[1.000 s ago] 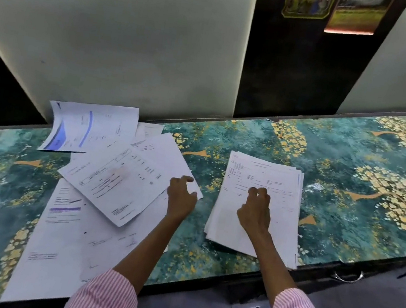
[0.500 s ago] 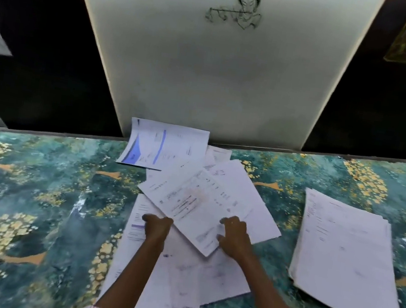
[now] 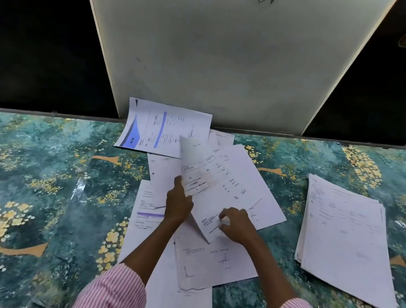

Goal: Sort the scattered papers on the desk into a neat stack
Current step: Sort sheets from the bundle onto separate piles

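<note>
One long desk (image 3: 34, 181) fills the lower half of the view, its top covered in a teal pattern with yellow flower clusters. Behind its far edge stands a pale wall panel (image 3: 224, 56) with a small line drawing near the top, dark panels on either side.

Toward the right end of the desk lies the neat stack (image 3: 347, 241) of white papers, its sheets roughly squared though slightly fanned at the left edge, well apart from both hands.

Around the middle of the desk the scattered papers (image 3: 196, 258) overlap at differing angles, reaching from the far edge to the near edge, where the lowest sheet overhangs a little. At the far edge, touching the wall panel, sits a sheet with blue bands (image 3: 158, 128). Over the middle of the spread, a printed sheet (image 3: 208, 181) is lifted and curled, its left side raised off the pages below.

Both forearms come in from the near edge, in pink-striped sleeves (image 3: 111, 298). Held apart, the hands are both on that printed sheet: the left hand (image 3: 178, 203) has its thumb against the sheet's left edge with the fingers hidden under the paper, and the right hand (image 3: 237, 225) pinches the sheet's near corner between thumb and fingertips.
</note>
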